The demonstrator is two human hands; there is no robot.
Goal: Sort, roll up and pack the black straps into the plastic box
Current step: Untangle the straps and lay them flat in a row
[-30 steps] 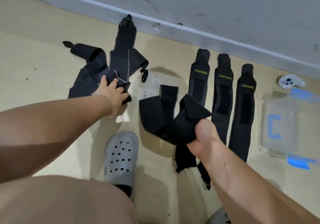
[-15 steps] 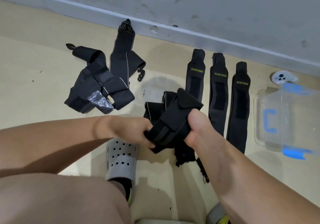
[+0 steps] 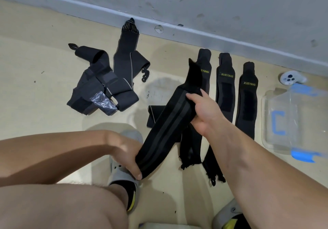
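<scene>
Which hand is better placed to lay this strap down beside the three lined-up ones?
Probably the right hand: it holds the strap's upper part right next to the lined-up straps. The left hand grips the lower end, farther away, above the shoe.

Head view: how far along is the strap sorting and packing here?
Done: three XUEYING straps lie flat side by side near the wall. In hand: the left hand and right hand grip one striped strap stretched between them, not yet rolled. Left: the tangled pile on the left is unsorted, no strap is rolled, and the clear plastic box shows no straps inside.
</scene>
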